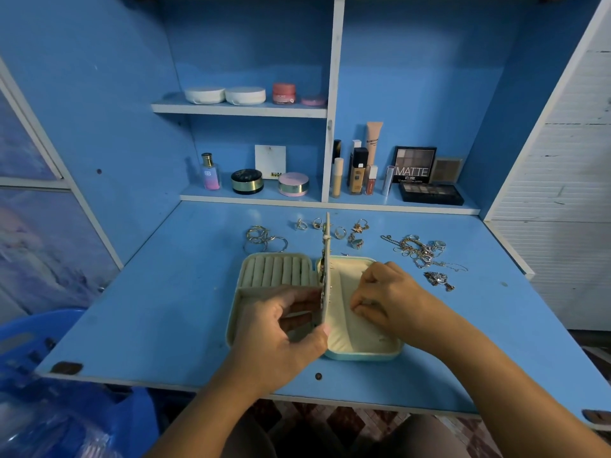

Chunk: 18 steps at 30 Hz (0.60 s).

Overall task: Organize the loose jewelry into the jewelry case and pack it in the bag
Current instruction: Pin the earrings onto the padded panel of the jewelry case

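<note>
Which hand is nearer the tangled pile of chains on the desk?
Right. The right hand sits in the jewelry case's right half, just left of the tangled chains; the left hand grips the centre flap, farther left.

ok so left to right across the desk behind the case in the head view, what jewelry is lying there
hoop pile, two small rings, upright case divider, ring and charm cluster, chain tangle

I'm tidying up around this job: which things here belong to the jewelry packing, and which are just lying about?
In the job: jewelry case, its flap held by left hand, right hand at its lining, hoop earrings, rings, chains, pendant.
Lying about: compacts, perfume bottle, eyeshadow palettes, blue basket.
</note>
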Motion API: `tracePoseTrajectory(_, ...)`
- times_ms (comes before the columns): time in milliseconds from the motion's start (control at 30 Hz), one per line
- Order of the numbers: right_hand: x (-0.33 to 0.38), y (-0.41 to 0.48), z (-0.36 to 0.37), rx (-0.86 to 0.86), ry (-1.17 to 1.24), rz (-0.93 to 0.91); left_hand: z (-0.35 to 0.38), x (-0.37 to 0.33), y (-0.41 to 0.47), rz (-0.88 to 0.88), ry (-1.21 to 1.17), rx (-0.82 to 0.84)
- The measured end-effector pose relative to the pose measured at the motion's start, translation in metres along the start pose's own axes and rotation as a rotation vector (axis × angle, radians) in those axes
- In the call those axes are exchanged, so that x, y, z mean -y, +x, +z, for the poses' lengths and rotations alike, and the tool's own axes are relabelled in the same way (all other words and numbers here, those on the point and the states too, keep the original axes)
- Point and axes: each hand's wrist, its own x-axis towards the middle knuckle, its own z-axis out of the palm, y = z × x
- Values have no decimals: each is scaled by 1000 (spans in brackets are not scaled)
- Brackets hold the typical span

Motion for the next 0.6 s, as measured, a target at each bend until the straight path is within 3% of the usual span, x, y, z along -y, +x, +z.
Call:
tracePoseTrajectory(267, 4, 11, 7, 75, -35, 71, 1, 1, 0, 64, 46, -27)
tracePoseTrajectory(433, 8, 6, 20, -151, -162, 22, 1, 2, 0, 92, 79, -34)
tracePoseTrajectory(600, 11, 3, 20, -145, -93, 61, 1, 4, 0, 87, 72, -44)
